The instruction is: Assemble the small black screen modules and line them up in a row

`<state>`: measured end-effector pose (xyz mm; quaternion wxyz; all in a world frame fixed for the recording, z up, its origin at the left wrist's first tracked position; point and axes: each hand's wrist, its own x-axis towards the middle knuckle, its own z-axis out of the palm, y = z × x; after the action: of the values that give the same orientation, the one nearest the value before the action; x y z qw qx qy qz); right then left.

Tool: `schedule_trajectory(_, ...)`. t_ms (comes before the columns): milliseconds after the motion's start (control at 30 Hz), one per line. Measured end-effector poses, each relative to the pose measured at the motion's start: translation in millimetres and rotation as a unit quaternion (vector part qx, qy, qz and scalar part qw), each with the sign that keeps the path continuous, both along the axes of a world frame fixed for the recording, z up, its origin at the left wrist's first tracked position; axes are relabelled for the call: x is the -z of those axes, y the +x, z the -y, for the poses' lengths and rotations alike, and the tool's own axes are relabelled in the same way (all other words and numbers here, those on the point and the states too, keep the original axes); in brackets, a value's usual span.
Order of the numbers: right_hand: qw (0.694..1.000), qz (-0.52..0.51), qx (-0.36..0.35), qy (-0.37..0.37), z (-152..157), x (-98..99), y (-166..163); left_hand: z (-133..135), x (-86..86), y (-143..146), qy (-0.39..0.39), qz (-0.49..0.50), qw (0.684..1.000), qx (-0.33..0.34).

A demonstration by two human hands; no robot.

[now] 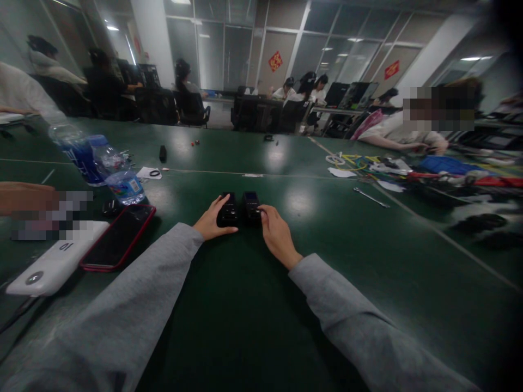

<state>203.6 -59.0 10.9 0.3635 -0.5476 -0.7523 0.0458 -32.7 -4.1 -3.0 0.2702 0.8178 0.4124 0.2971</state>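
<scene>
Two small black box-like devices sit side by side on the green table [253, 305]. My left hand [212, 220] wraps around the left black device [229, 211], thumb beneath it and fingers over its top. My right hand [275, 231] pinches the near right corner of the right black device [251, 206] with fingers curled. Both of my arms are in grey sleeves and reach forward from the bottom of the view.
A red-cased phone [118, 237] and a white power bank [55, 261] lie at the left, with two water bottles [116, 171] behind them. A wrench [371, 197] and a clutter of cables and parts [408, 171] lie at the right near a seated person. Other people sit farther back.
</scene>
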Motion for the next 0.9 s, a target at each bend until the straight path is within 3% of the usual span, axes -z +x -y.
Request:
schedule_trajectory(167,1.0,-0.006,0.011,0.008,-0.7,0.5,0.6,0.8,0.2,0.1,0.025,0.001,0.999,-0.021)
schedule_trajectory(567,0.999,0.003,-0.018,0.039,0.3,-3.6,-1.7,11.2,-8.7,6.4,0.207,-0.037,0.974,-0.078)
schedule_trajectory(900,0.999,0.002,-0.024,0.042,1.0,-3.6,-1.4,18.1,-16.3,8.5,0.259,-0.102,0.957,-0.078)
